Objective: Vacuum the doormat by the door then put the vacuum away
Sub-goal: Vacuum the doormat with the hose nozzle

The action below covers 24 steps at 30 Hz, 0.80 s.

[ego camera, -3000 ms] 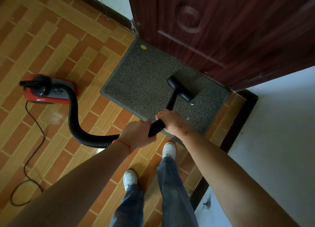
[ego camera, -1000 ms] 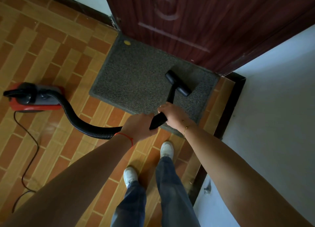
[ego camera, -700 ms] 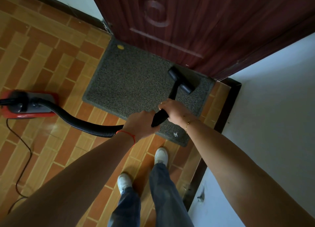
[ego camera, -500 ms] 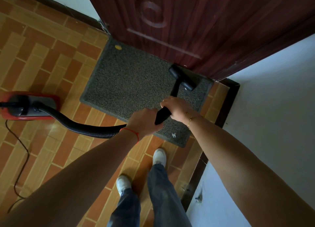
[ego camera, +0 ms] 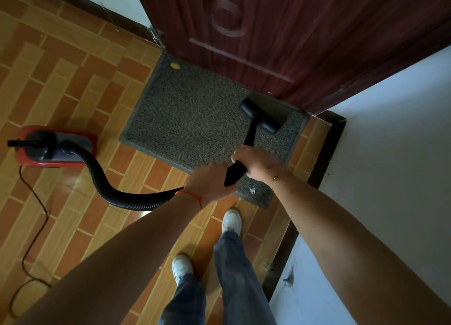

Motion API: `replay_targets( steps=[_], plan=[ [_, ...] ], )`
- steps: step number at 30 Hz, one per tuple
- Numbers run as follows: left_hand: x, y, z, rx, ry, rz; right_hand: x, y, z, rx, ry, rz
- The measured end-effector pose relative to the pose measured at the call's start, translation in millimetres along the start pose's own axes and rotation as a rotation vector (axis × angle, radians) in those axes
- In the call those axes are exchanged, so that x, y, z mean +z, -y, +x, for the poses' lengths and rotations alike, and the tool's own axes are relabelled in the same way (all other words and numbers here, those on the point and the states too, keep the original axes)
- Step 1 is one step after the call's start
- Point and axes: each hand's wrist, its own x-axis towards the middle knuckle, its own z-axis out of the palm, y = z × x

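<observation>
A grey speckled doormat (ego camera: 195,119) lies on the tiled floor against a dark red door (ego camera: 280,32). The black vacuum nozzle (ego camera: 260,116) rests on the mat's far right part, close to the door. My right hand (ego camera: 256,162) grips the black wand (ego camera: 234,174) above the nozzle. My left hand (ego camera: 210,182) holds the wand's lower end, where the ribbed black hose (ego camera: 117,190) joins it. The hose curves left to the red and grey vacuum body (ego camera: 52,145) standing on the floor. A small white scrap (ego camera: 252,191) lies on the mat's near right corner, and a yellow spot (ego camera: 175,66) at its far left.
A white wall (ego camera: 390,154) with a dark skirting board (ego camera: 324,149) runs along the right. The vacuum's power cord (ego camera: 31,227) snakes over the orange brick-pattern tiles (ego camera: 61,80) at left. My feet in white shoes (ego camera: 230,221) stand just before the mat.
The nozzle has slid away from me toward the door on the mat's right side, and both hands followed it. The camera view shifted, so the vacuum body now sits further right in view.
</observation>
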Motion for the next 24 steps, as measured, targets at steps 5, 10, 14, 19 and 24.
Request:
replay_targets(
  steps=[5,10,14,19,24],
  plan=[
    [15.6,21.1,-37.0,-0.036,0.02,0.023,17.0,40.8,-2.0,-0.026,0.017,-0.026],
    [33.8,45.2,-80.0,-0.051,0.039,0.038,42.7,86.6,-5.7,-0.034,-0.014,0.008],
    [48.7,66.3,-116.5,-0.066,0.052,0.047,63.4,124.9,-9.7,-0.052,-0.043,0.009],
    [65.8,93.2,-162.1,-0.073,0.06,0.05,83.5,177.4,-15.1,-0.062,-0.026,0.012],
    [79.9,116.2,-204.8,-0.06,0.076,0.083,103.3,223.9,-22.2,-0.066,-0.03,0.004]
  ],
)
